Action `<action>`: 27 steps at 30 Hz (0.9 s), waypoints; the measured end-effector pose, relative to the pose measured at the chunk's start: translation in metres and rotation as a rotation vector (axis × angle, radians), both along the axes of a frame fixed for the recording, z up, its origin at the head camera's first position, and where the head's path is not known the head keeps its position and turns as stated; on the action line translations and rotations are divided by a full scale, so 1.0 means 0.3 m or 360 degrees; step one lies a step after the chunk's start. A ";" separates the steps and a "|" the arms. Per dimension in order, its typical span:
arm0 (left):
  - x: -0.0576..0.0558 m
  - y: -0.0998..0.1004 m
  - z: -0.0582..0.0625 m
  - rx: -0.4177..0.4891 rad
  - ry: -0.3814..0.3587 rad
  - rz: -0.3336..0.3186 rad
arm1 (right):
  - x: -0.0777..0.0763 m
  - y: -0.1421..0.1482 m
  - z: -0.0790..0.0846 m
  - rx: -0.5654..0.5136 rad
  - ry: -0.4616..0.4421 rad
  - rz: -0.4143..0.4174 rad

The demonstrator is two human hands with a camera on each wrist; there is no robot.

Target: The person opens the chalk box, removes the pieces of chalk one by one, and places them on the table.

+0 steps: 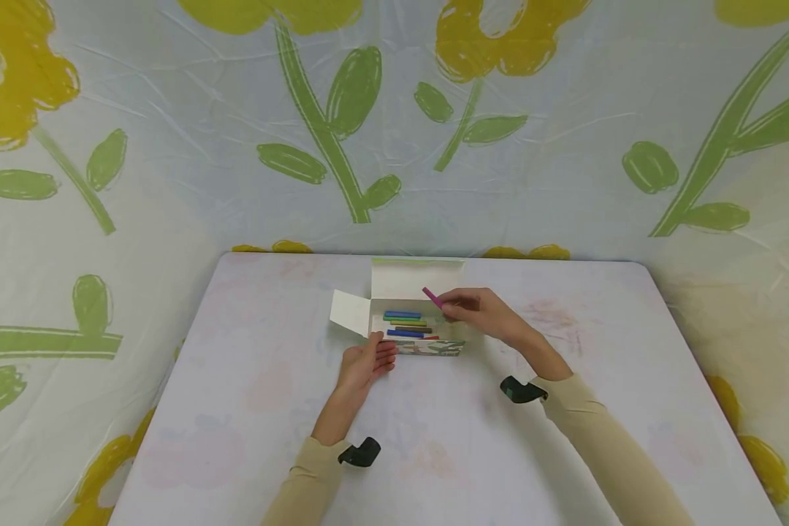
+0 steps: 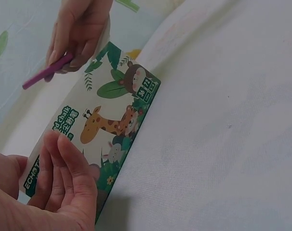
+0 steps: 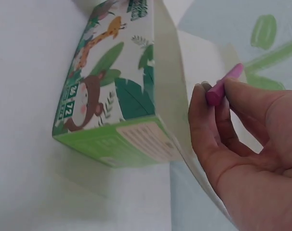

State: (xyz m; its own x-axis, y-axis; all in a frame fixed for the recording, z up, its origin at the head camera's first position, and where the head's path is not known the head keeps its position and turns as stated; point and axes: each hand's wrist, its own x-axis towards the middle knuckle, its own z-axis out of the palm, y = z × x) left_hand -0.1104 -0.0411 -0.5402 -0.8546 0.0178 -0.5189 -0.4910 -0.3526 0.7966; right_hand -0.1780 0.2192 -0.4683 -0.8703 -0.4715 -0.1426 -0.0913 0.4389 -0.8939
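A purple chalk stick [image 1: 432,296] is pinched between the thumb and fingers of my right hand [image 1: 478,313], above the right part of an open chalk box [image 1: 427,348]. In the right wrist view, the purple stick [image 3: 225,86] pokes out past the fingertips. My left hand [image 1: 361,365] rests at the box's front left corner, its loosely extended fingers [image 2: 69,168] overlapping the printed front. Inside the box lie several coloured chalk sticks [image 1: 404,322], blue, green, yellow, brown and red among them. A giraffe and other animals decorate the box front [image 2: 105,122].
The box's lid [image 1: 417,279] stands raised at the back, and a side flap [image 1: 351,313] sticks out to the left. Beneath is a pale table [image 1: 250,409] with faint coloured smudges. A flower-patterned cloth [image 1: 223,124] hangs behind and along both sides.
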 end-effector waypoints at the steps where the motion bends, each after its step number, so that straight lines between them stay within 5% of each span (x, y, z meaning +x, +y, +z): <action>1: -0.001 0.000 -0.001 -0.0002 -0.0001 0.0000 | 0.000 0.012 0.004 -0.0025 -0.0022 -0.0022; 16: -0.002 -0.002 -0.004 -0.0010 0.0013 -0.0016 | 0.005 0.188 0.035 -0.0182 -0.0141 -0.0423; 27: -0.005 -0.007 -0.011 -0.0023 -0.0005 -0.0016 | 0.016 0.298 -0.005 -0.0502 -0.0360 -0.0696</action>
